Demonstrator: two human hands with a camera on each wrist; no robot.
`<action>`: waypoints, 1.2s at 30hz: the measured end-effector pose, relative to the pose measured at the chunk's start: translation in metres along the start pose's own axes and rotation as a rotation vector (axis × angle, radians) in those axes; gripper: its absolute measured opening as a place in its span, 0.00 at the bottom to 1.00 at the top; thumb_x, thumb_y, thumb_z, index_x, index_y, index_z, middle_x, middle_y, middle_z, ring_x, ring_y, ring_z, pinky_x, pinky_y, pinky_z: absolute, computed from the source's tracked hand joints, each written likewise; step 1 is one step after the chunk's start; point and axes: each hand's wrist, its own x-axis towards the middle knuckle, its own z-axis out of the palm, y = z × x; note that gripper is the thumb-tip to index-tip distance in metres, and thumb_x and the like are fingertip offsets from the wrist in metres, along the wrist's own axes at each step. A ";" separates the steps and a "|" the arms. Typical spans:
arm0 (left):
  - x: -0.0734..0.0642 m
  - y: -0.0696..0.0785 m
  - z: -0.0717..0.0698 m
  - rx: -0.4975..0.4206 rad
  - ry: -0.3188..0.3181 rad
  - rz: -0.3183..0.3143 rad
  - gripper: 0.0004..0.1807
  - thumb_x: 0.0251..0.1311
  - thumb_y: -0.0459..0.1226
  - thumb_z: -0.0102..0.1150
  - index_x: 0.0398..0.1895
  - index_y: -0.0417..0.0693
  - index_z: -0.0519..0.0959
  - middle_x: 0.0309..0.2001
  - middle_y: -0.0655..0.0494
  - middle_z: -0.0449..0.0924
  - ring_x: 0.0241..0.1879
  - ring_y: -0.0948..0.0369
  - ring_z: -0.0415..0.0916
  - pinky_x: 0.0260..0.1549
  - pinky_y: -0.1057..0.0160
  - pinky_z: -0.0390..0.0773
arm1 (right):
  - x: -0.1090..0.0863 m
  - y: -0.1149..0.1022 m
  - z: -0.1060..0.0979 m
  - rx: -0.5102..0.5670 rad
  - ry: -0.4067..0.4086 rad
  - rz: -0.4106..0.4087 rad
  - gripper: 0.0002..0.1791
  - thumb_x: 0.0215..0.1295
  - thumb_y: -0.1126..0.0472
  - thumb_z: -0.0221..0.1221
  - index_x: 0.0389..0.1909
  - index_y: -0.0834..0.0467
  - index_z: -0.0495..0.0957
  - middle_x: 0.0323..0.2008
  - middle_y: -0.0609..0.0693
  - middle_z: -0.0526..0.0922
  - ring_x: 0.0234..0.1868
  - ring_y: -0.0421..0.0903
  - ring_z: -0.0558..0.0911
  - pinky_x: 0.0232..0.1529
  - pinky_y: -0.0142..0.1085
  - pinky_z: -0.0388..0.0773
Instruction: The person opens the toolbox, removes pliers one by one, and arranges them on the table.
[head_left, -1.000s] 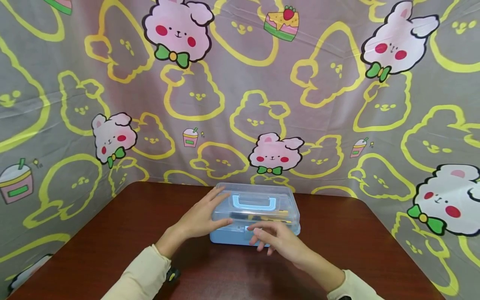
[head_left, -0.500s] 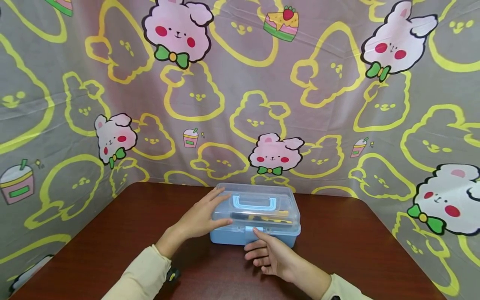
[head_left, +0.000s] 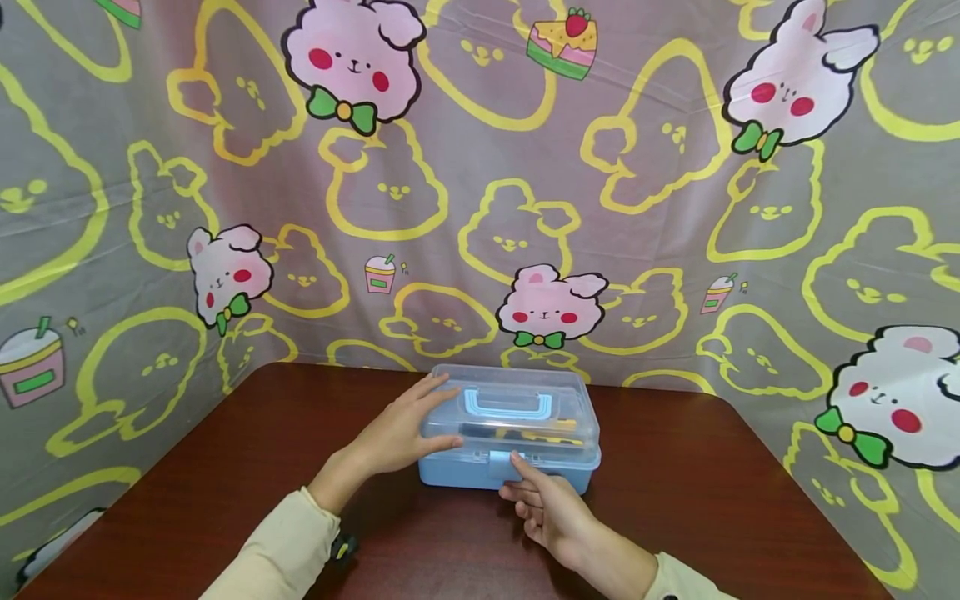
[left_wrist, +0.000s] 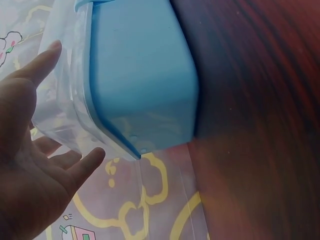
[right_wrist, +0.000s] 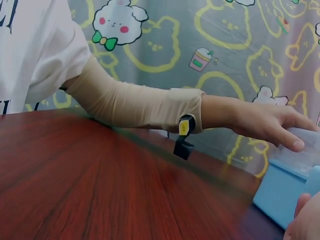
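A toolbox (head_left: pixel 457 475) with a light blue base and a clear lid (head_left: pixel 573 400) stands closed on the table. A blue handle (head_left: pixel 507 412) lies on the lid. My left hand (head_left: pixel 393 429) spreads its fingers along the lid's left side; the left wrist view shows its thumb and fingers straddling the lid corner. My right hand (head_left: pixel 558 512) is at the front latch (head_left: pixel 501 467), thumb on the latch's right edge and curled fingers just below it. In the right wrist view only a small part of the right hand (right_wrist: pixel 307 220) shows, close to the box.
Yellow and dark items (head_left: pixel 555 437) show through the clear lid. The brown table (head_left: pixel 300 442) ends at a patterned curtain (head_left: pixel 645 167) close behind the box. A small black-and-yellow device (right_wrist: pixel 185 132) is strapped at the left sleeve's cuff.
My right hand has moved from in front of the box to its latch, its thumb now on the latch and its fingers drawn in beneath. The left hand has stayed on the lid.
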 end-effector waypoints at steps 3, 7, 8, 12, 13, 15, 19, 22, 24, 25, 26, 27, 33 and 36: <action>0.001 -0.002 0.001 -0.011 0.002 -0.004 0.44 0.60 0.58 0.71 0.76 0.49 0.70 0.79 0.45 0.57 0.79 0.48 0.48 0.66 0.40 0.64 | 0.001 0.000 0.000 0.016 0.008 -0.004 0.41 0.63 0.32 0.66 0.54 0.67 0.75 0.35 0.48 0.86 0.25 0.36 0.77 0.29 0.29 0.69; 0.001 -0.003 0.001 -0.023 0.007 -0.010 0.44 0.60 0.58 0.72 0.76 0.50 0.71 0.79 0.45 0.58 0.79 0.48 0.48 0.66 0.41 0.64 | 0.002 0.001 -0.001 0.015 0.003 -0.010 0.40 0.63 0.32 0.66 0.51 0.67 0.78 0.32 0.47 0.85 0.25 0.36 0.77 0.29 0.30 0.69; 0.001 -0.003 0.001 -0.024 0.007 -0.012 0.44 0.60 0.58 0.72 0.76 0.50 0.71 0.79 0.45 0.58 0.79 0.48 0.48 0.66 0.41 0.64 | 0.002 0.001 -0.002 0.013 0.001 -0.014 0.40 0.63 0.32 0.66 0.50 0.67 0.79 0.31 0.47 0.85 0.24 0.36 0.77 0.29 0.30 0.69; 0.001 -0.003 0.001 -0.025 0.009 -0.012 0.44 0.59 0.58 0.72 0.75 0.51 0.71 0.78 0.46 0.58 0.79 0.48 0.49 0.66 0.41 0.64 | 0.003 0.001 -0.002 0.001 -0.001 -0.027 0.38 0.63 0.32 0.66 0.47 0.67 0.81 0.29 0.47 0.84 0.23 0.36 0.76 0.28 0.30 0.69; 0.001 -0.003 0.001 -0.026 0.010 -0.012 0.44 0.59 0.59 0.72 0.75 0.51 0.71 0.78 0.46 0.58 0.79 0.48 0.49 0.66 0.40 0.65 | 0.002 0.000 -0.002 -0.002 0.002 -0.029 0.38 0.63 0.32 0.66 0.46 0.67 0.81 0.29 0.47 0.84 0.23 0.36 0.76 0.27 0.30 0.69; 0.001 -0.002 0.001 -0.027 0.011 -0.011 0.44 0.59 0.59 0.72 0.75 0.51 0.71 0.78 0.46 0.58 0.79 0.47 0.49 0.65 0.40 0.65 | 0.002 0.000 -0.002 -0.008 0.008 -0.031 0.34 0.63 0.32 0.67 0.41 0.63 0.82 0.28 0.47 0.84 0.23 0.36 0.76 0.27 0.30 0.69; 0.001 -0.002 0.001 -0.016 0.013 -0.009 0.44 0.59 0.59 0.72 0.75 0.51 0.71 0.78 0.45 0.59 0.78 0.46 0.50 0.65 0.39 0.65 | 0.002 -0.001 -0.001 -0.024 0.015 -0.028 0.30 0.62 0.31 0.66 0.28 0.55 0.78 0.27 0.47 0.84 0.22 0.36 0.75 0.27 0.31 0.69; 0.001 -0.002 0.001 -0.007 0.011 -0.015 0.44 0.59 0.59 0.72 0.75 0.51 0.71 0.78 0.45 0.58 0.78 0.46 0.50 0.65 0.40 0.66 | 0.002 -0.002 -0.001 -0.036 0.008 -0.022 0.31 0.62 0.30 0.65 0.29 0.56 0.78 0.27 0.47 0.84 0.22 0.36 0.75 0.27 0.31 0.70; 0.001 -0.002 0.001 -0.008 0.006 -0.025 0.44 0.59 0.59 0.72 0.76 0.52 0.71 0.79 0.46 0.58 0.79 0.47 0.49 0.65 0.40 0.65 | 0.002 -0.002 -0.001 -0.045 -0.001 -0.019 0.33 0.62 0.30 0.65 0.32 0.59 0.80 0.26 0.46 0.83 0.22 0.36 0.74 0.27 0.31 0.70; 0.001 -0.002 0.001 -0.008 0.004 -0.026 0.44 0.59 0.59 0.72 0.76 0.52 0.71 0.79 0.46 0.58 0.79 0.48 0.49 0.65 0.41 0.65 | 0.003 -0.002 -0.001 -0.047 -0.005 -0.014 0.34 0.62 0.30 0.65 0.34 0.61 0.81 0.26 0.46 0.83 0.22 0.36 0.74 0.28 0.32 0.70; 0.000 -0.003 0.001 -0.010 0.003 -0.027 0.44 0.59 0.58 0.73 0.76 0.51 0.71 0.79 0.46 0.58 0.79 0.48 0.49 0.65 0.41 0.65 | 0.003 -0.002 -0.001 -0.049 -0.010 -0.010 0.35 0.62 0.30 0.65 0.36 0.62 0.82 0.26 0.46 0.83 0.22 0.36 0.74 0.28 0.32 0.70; 0.000 -0.003 0.001 -0.011 0.003 -0.027 0.44 0.59 0.58 0.73 0.76 0.51 0.71 0.79 0.46 0.58 0.79 0.47 0.49 0.65 0.41 0.65 | 0.003 -0.002 -0.001 -0.053 -0.014 -0.007 0.35 0.62 0.30 0.65 0.37 0.63 0.83 0.26 0.46 0.83 0.22 0.36 0.74 0.28 0.32 0.70; 0.001 -0.003 0.001 -0.011 0.011 -0.019 0.44 0.59 0.58 0.73 0.75 0.51 0.72 0.78 0.46 0.58 0.78 0.47 0.50 0.65 0.40 0.65 | 0.004 -0.002 -0.003 -0.046 -0.035 0.002 0.32 0.62 0.33 0.65 0.38 0.62 0.81 0.27 0.45 0.83 0.22 0.36 0.74 0.28 0.33 0.69; 0.001 -0.003 0.002 -0.010 0.011 -0.015 0.44 0.59 0.59 0.73 0.75 0.52 0.72 0.78 0.46 0.59 0.78 0.47 0.50 0.65 0.40 0.65 | 0.003 -0.002 -0.004 -0.043 -0.048 0.010 0.29 0.64 0.36 0.64 0.40 0.61 0.80 0.29 0.45 0.82 0.22 0.36 0.74 0.28 0.32 0.69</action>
